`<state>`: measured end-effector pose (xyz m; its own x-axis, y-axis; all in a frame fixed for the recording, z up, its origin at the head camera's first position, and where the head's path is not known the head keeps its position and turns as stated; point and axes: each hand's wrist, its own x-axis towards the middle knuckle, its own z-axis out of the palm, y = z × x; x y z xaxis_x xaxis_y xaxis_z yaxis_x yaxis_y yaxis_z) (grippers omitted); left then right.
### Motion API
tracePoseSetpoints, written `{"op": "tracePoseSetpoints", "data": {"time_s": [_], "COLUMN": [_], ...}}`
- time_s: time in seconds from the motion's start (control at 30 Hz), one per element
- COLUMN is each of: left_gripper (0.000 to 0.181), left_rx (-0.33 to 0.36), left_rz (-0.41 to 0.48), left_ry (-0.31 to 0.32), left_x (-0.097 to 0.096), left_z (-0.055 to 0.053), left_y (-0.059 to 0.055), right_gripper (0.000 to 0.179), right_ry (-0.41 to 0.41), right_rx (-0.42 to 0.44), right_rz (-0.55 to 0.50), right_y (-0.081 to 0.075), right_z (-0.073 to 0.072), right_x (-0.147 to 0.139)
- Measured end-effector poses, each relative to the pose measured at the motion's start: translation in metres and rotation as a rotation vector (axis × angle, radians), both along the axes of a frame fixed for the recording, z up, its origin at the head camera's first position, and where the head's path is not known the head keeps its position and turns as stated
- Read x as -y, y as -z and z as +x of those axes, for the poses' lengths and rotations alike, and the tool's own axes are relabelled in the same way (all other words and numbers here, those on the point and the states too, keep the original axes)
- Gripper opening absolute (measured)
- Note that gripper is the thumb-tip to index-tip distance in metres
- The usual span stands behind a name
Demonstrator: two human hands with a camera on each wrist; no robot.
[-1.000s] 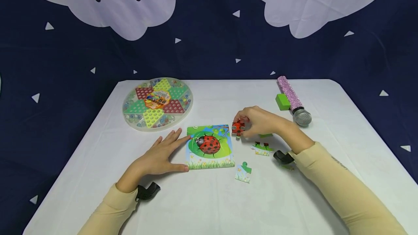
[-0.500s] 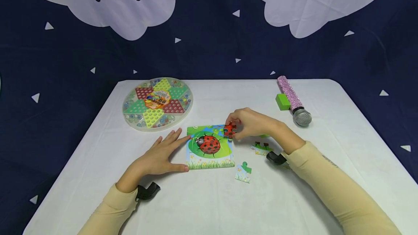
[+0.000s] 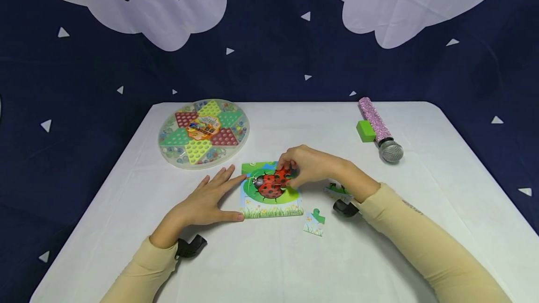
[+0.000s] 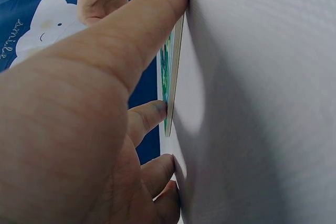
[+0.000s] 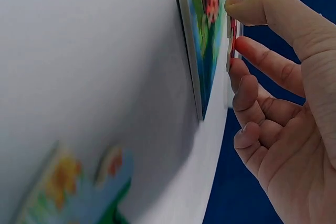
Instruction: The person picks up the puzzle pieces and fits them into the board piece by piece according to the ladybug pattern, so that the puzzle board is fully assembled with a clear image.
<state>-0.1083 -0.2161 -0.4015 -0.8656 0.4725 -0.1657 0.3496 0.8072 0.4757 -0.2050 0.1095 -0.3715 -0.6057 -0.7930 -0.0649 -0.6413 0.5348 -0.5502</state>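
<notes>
From my distant station I am watching the right hand [image 3: 313, 165] pinching a red puzzle piece [image 3: 283, 179] between thumb and fingertips, its other fingers curling loosely. The piece is showing knobbed edges and black spots, and the right wrist view is catching it edge-on, thin and flat, hovering just above the printed face of the ladybird board [image 3: 273, 212]. That square board is looking smooth and glossy, with a pale, plain edge. The left hand [image 3: 206, 205] is gripping nothing: its fingers are spreading straight, index finger and thumb touching the board's near-left side.

A flowered piece [image 3: 314, 222] is lying flat on the white cloth [image 3: 227, 275], just beside the board's near-right corner. Farther back, a clear-rimmed disc [image 3: 204, 134] is showing dimpled star points and glassy marbles, while a smooth green block [image 3: 366, 131] is sitting beside a microphone [image 3: 381, 130] with glittery pink handle and mesh head.

The red piece is covering part of the ladybird's picture, and I am not managing to read its whole outline behind the fingers. The right forearm is partly hiding a green piece [image 3: 337, 188]. In the left wrist view, the thumb is blocking most of the board.
</notes>
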Motion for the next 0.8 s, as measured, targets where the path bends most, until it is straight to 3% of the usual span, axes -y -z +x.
{"op": "tracePoseSetpoints", "data": {"time_s": [0.8], "left_gripper": [0.102], "left_rx": [0.006], "left_rz": [-0.008], "left_ry": [-0.001], "left_x": [0.000], "left_z": [-0.001], "left_y": [0.000], "right_gripper": [0.037], "right_ry": [-0.080], "right_rx": [-0.004], "right_rz": [0.069], "right_y": [0.008], "right_z": [0.007], "right_x": [0.030]}}
